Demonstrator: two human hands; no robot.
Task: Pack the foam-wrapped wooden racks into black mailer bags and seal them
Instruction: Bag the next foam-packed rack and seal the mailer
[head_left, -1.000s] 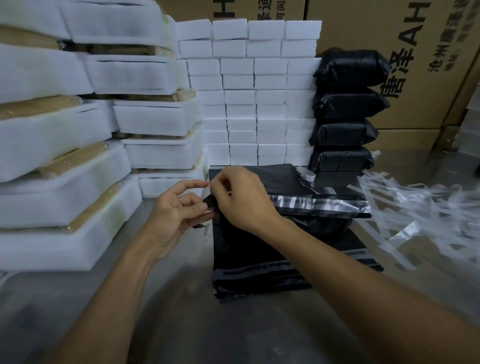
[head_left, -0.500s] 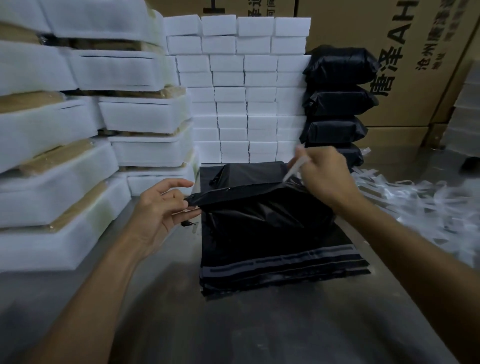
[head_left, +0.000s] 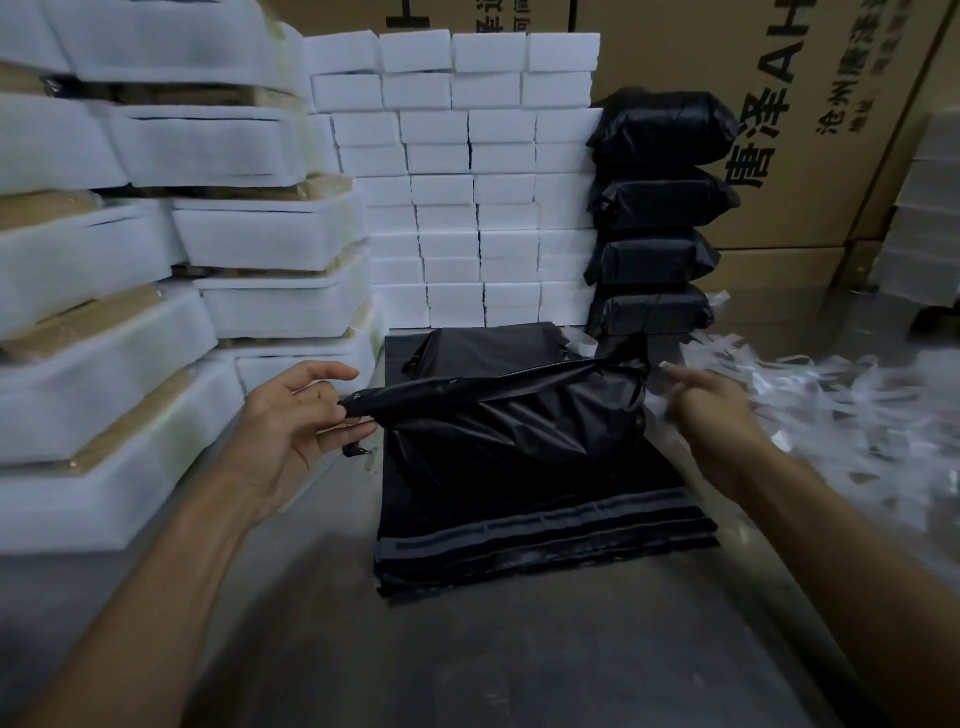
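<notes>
The bag (head_left: 514, 415) flap is pinched by the left hand (head_left: 291, 421); the blurred right hand (head_left: 711, 415), fingers loose, holds nothing clearly. The flap should be pressed flat evenly.

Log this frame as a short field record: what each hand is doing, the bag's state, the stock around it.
left hand: pinches the left end of the filled mailer bag
right hand: blurred, off the bag, by the peeled liner strips
bag: bulging, flap raised, lying on the flat empty bags
finished parcels: four stacked, far right
foam-wrapped racks: stacked at left
white foam blocks: wall behind
</notes>
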